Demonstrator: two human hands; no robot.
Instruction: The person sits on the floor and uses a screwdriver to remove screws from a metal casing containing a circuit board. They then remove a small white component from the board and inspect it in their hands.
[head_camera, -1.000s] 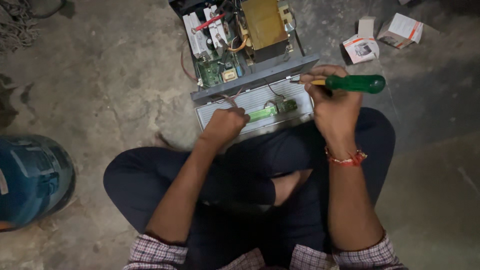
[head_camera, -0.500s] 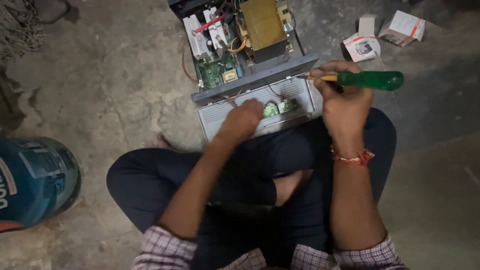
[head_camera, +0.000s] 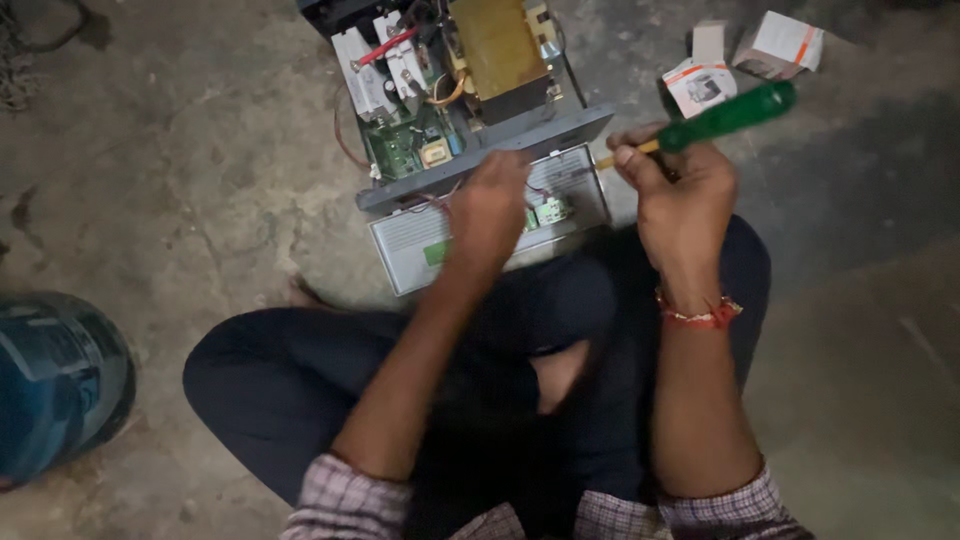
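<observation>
Crossed legs in dark trousers seen nearest, checked cuffs at bottom edge. Left hand stretched forward, palm down, laid on grey front panel; fingers blurred, grip cannot be told. Right hand raised beside it, clenched around green-handled screwdriver, handle angled up and away to right; red bracelet worn at wrist. Just beyond both hands, opened metal chassis: green circuit board, yellow transformer. Small cardboard boxes scattered beyond right hand. Blue drum well left of left arm.
</observation>
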